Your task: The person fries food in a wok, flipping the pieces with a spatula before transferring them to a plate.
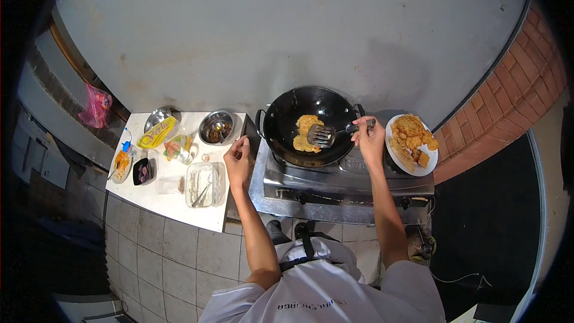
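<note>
My right hand (369, 137) is closed around the handle of a slotted spatula (323, 136). The spatula's head rests over a golden fritter (307, 146) inside a black wok (293, 104). Dark, shiny oil or metal surrounds the fritter. To the left of the wok, my left hand (238, 154) hangs in the air with loosely bent fingers and nothing visible in them. It is near the wok's left handle (260, 123), apart from it.
The wok stands on a steel gas stove (382, 185). Right of it is a white plate (427, 167) of fried pieces. A white table (179, 203) on the left carries a metal bowl (203, 133), a glass container (206, 194), a black bowl (143, 171) and a yellow packet (156, 133). A wall rises behind.
</note>
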{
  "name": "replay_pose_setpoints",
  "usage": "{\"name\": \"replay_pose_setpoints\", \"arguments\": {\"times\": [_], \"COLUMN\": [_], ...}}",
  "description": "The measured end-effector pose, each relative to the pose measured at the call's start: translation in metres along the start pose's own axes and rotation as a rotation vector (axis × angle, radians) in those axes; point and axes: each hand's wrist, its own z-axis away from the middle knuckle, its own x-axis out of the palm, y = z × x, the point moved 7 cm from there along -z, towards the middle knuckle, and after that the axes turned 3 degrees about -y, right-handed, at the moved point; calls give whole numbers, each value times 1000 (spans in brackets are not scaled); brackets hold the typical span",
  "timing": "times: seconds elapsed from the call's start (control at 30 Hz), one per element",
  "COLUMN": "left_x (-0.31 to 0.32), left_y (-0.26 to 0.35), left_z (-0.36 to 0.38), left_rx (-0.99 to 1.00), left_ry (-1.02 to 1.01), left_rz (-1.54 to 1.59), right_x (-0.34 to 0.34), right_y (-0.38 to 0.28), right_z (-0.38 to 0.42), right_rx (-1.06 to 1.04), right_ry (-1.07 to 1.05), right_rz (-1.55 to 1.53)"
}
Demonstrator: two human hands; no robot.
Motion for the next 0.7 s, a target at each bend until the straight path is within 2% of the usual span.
{"name": "replay_pose_setpoints", "arguments": {"times": [0.4, 0.6, 0.67, 0.7], "left_x": [3, -1, 0, 1], "left_y": [-2, -5, -5, -6], "left_z": [7, 10, 11, 12], "left_rx": [9, -22, -30, -32], "left_ry": [0, 23, 29, 32], "left_rz": [6, -10, 8, 24], "right_x": [28, 32, 29, 30], "right_y": [18, 32, 26, 21], "right_z": [9, 20, 19, 21], "right_rx": [63, 91, -177, -172], "right_ry": [54, 44, 108, 108], "right_rz": [110, 294, 472, 474]}}
